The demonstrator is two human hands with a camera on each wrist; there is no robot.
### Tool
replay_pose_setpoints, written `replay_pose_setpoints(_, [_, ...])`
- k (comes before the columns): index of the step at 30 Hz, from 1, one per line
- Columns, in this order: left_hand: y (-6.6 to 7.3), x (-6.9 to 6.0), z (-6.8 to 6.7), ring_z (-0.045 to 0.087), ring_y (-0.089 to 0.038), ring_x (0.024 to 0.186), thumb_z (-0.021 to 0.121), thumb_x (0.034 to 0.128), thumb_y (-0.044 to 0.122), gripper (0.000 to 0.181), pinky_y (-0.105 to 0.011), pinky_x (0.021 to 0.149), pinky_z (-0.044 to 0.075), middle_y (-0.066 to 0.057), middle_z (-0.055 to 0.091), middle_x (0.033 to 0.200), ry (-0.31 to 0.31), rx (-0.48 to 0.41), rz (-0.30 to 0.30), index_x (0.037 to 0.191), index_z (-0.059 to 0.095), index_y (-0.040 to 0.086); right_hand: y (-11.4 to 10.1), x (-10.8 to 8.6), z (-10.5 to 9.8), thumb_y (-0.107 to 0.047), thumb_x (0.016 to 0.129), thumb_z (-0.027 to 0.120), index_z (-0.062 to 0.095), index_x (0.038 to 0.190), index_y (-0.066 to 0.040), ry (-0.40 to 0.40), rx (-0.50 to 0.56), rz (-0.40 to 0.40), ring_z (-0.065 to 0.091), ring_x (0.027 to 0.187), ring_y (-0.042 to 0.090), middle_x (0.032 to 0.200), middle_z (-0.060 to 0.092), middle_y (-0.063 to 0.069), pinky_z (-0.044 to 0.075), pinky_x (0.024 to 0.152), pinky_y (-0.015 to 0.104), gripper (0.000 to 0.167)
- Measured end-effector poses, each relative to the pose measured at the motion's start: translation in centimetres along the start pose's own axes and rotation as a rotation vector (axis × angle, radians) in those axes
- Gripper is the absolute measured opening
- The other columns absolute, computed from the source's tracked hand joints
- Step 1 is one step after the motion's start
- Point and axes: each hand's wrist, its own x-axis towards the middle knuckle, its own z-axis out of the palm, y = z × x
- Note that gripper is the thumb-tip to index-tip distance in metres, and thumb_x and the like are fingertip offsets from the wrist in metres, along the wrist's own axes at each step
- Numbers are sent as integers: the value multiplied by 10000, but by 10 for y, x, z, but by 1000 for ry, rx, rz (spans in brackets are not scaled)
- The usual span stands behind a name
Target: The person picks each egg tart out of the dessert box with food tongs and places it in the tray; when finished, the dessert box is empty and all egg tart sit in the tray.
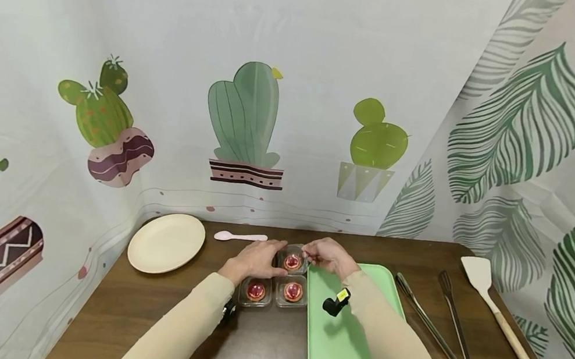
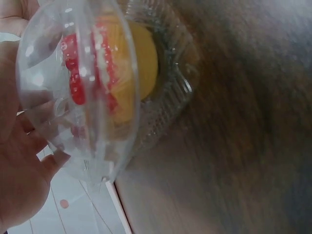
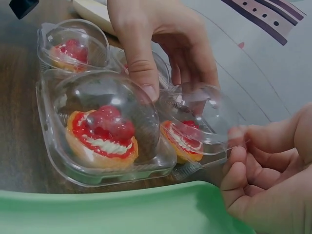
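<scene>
Several clear plastic clamshell containers stand close together on the table, each visible one with a red-topped tart (image 1: 256,291) inside. My left hand (image 1: 258,258) spans the far right container (image 3: 219,122), thumb at its front and fingers behind the dome. From the right, my right hand (image 1: 331,254) pinches the edge of that container's lid between thumb and fingers. The lid looks slightly raised over its tart (image 3: 183,141). Nearer stands another domed container (image 3: 109,170). Close up in the left wrist view is a container (image 2: 168,105). My left hand partly covers one behind.
A green tray (image 1: 349,344) lies under my right forearm, touching or close to the containers. Tongs (image 1: 435,329) and a white spatula (image 1: 501,319) with a wooden handle lie further right. At the back left are a cream plate (image 1: 167,243) and a pale pink spoon (image 1: 240,237).
</scene>
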Motion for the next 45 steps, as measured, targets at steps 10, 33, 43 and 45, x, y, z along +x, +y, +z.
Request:
replay_pose_setpoints(10, [0,-2,-4,535,-269,1276,700,815,572,840,-427,1077,424,-100,531,1425,6,-37,8,1461,438,102,1,-4,0,-16,985,497,600,988,49,-20,124,13,496,567,51,668,596,2,409,501,137,123])
replay_pose_setpoints(33, [-9,0,-8,548,-216,1258,758,776,541,784,-396,1071,433,-25,581,1374,18,-93,5,1408,515,146,3,-13,-7,1,994,463,584,882,-1,2,328,5,485,674,117,762,548,61,429,586,169,165])
replay_pose_setpoints(43, [-8,1,-6,556,-236,1249,758,782,525,760,-402,1069,435,-49,590,1362,14,-97,1,1378,540,108,-4,-26,-9,2,994,461,590,924,-14,-68,288,-63,505,690,108,802,587,48,446,618,174,147])
replay_pose_setpoints(45, [-8,1,-5,554,-234,1251,753,786,526,752,-398,1074,430,-48,591,1361,11,-91,-3,1375,543,108,-6,-29,-9,4,994,460,585,938,-18,-83,278,-77,506,692,101,811,596,43,441,618,172,138])
